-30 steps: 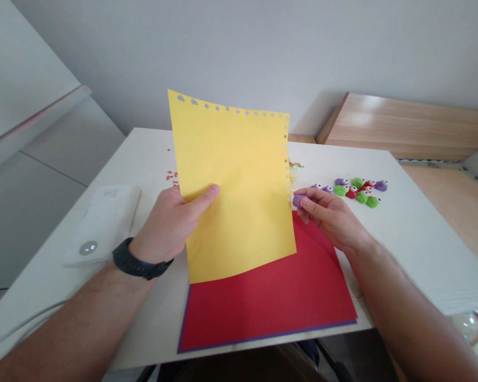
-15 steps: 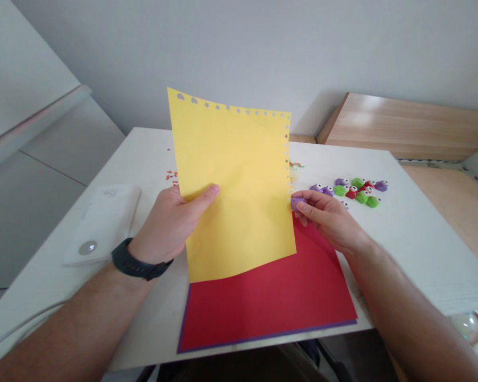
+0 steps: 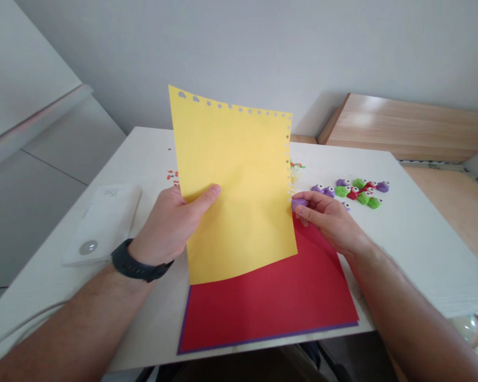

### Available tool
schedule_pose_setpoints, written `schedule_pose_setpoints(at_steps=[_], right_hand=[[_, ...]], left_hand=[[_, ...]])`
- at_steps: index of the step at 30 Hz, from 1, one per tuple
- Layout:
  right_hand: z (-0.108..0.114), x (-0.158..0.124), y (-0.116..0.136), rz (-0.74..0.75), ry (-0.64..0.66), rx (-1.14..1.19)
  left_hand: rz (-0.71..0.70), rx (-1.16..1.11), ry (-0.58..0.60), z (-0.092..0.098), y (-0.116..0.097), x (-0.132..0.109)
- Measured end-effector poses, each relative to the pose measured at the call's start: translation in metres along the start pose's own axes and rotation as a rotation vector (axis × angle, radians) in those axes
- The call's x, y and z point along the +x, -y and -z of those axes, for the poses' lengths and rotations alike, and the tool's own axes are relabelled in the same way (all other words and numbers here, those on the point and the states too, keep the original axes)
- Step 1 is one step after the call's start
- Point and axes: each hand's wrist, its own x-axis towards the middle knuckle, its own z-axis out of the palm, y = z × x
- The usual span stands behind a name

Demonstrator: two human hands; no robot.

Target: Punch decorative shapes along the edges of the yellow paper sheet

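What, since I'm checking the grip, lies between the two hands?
Head view: the yellow sheet, gripped by the left hand; the right hand holds a purple punch.

Both forearms (image 3: 83,323) bare; a black watch (image 3: 137,263) circles the left wrist

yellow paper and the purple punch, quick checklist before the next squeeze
1. Left hand grips the yellow paper, held upright: ok.
2. Right hand holds the purple punch at the paper's right edge: ok.
3. Edge seated inside the punch's slot: cannot tell.
4. Punch sits below the existing holes on that edge: ok.
5. Red sheet lies flat on the table beneath: ok.
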Motion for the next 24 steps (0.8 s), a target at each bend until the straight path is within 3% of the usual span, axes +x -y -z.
schedule_pose_setpoints(at_steps=[24], right_hand=[[0.0011,-0.0003,-0.0016,-0.026,0.01,0.011]], left_hand=[[-0.035,-0.022,0.028,0.0004,0.0012,0.0012]])
